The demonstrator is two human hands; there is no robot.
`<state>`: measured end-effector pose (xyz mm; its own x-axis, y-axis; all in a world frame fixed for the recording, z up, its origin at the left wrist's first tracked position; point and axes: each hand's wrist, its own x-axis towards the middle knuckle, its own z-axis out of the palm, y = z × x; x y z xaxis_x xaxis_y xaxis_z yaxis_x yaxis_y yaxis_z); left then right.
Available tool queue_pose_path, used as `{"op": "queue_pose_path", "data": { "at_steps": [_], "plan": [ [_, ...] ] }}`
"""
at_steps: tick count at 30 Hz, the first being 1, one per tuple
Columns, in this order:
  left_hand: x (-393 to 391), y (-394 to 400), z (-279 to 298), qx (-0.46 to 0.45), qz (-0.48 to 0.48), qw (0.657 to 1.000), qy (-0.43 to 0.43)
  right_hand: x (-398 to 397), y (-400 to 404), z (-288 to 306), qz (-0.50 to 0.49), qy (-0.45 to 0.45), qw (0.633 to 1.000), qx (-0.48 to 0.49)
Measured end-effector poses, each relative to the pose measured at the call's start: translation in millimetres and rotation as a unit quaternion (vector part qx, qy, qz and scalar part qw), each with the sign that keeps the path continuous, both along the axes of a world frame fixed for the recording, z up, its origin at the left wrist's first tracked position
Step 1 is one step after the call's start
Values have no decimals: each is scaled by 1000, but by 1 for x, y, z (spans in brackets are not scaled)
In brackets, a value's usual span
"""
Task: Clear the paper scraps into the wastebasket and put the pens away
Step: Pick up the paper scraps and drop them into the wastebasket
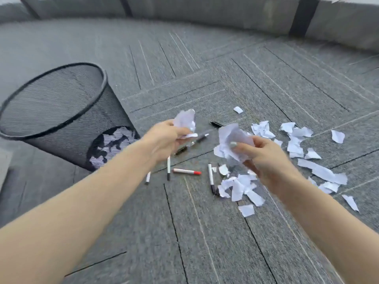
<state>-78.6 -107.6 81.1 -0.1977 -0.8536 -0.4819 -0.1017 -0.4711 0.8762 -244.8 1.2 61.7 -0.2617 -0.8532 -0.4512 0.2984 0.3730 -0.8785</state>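
Nearest the camera, two bare forearms reach forward over grey carpet tiles (205, 242) with dark seams; the carpet between and below the arms lies bare. The left hand (164, 140) is closed around a crumpled wad of white paper (185, 119), which sticks up above the fingers. The right hand (264, 158) grips a second, bigger bunch of paper scraps (231, 138) between thumb and fingers, held above the floor. No writing, brand or label can be read on the paper or anything else; the picture is slightly blurred.

Under and between the hands, pens lie on the carpet: a red-capped marker (186, 171) lying across, two white pens with black tips (168, 168) beside the left wrist, another black-tipped pen (211, 178) at the edge of the scrap pile, a dark pen (196, 140) partly hidden behind the left hand, and a black pen (216, 124) farther out.

Loose paper scraps (240, 187) lie piled below the right hand and spread out to the right as far as a long strip (322, 171), with one small piece (238, 109) lying apart beyond the rest.

To the left stands a black mesh wastebasket (61, 111), tilted in this wide view, with white scraps showing through the mesh at its bottom. Its rim is open, well apart from the left hand, with bare carpet between.

Farther off the carpet runs bare to a grey wall base (205, 9) with dark upright posts.
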Motion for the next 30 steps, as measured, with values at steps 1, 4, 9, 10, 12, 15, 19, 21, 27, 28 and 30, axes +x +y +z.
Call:
{"op": "queue_pose_path", "data": {
  "at_steps": [1,4,9,10,12,15,19,21,27,28,30],
  "plan": [
    [19,-10,22,-21,37,999,25,16,-17,13,20,1,1000,-22],
    [83,-41,73,-77,150,982,86,76,-73,48,87,22,992,-87],
    [203,-74,93,-157,380,907,-93,195,-154,97,113,178,949,-236],
    [217,-75,88,-155,405,889,-151,216,-167,101,113,212,936,-257],
    [232,-76,75,-153,425,866,-216,250,-188,102,122,267,918,-266],
    [226,-80,66,-159,333,890,-269,277,-196,90,176,398,864,-251],
    [215,-84,61,-104,103,874,-464,267,-182,65,219,538,791,-193],
    [211,-83,60,-120,90,845,-514,256,-176,62,195,523,806,-196],
    [181,-88,57,-330,188,803,-459,257,-173,63,215,558,779,-190],
    [173,-88,58,-361,202,799,-437,255,-174,65,227,562,770,-198],
    [153,-89,61,-403,211,804,-383,239,-172,75,243,584,744,-216]
  ]
}}
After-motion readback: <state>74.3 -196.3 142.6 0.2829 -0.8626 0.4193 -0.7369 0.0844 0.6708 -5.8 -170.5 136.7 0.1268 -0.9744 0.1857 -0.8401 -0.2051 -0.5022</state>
